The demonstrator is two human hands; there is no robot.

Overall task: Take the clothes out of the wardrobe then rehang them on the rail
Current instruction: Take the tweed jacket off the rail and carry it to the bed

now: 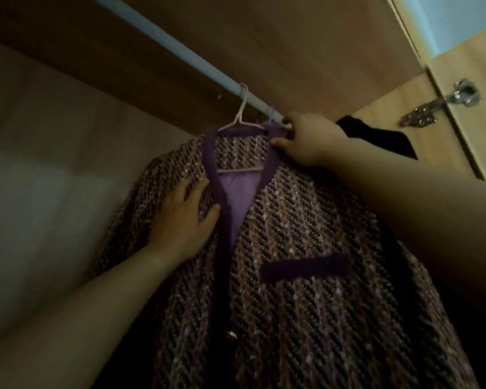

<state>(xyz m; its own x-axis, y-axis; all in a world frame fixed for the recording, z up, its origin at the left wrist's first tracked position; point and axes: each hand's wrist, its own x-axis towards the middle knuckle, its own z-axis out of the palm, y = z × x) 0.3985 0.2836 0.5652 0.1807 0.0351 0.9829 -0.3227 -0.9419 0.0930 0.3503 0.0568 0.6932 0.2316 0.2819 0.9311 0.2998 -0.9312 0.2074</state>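
Tweed jacket [306,234] hangs on the rail [180,51]. Left hand [185,220] presses it, fingers spread; right hand [306,138] grips a hanger hook [287,126].

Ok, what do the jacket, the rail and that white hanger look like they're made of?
The jacket looks like nubby woven tweed, matte, purple yarns with pale flecks, with plain purple trim and a smoother lilac lining. The rail is a smooth pale tube, likely painted metal, though that's unsure. The white hanger is thin and smooth, probably plastic or coated wire.
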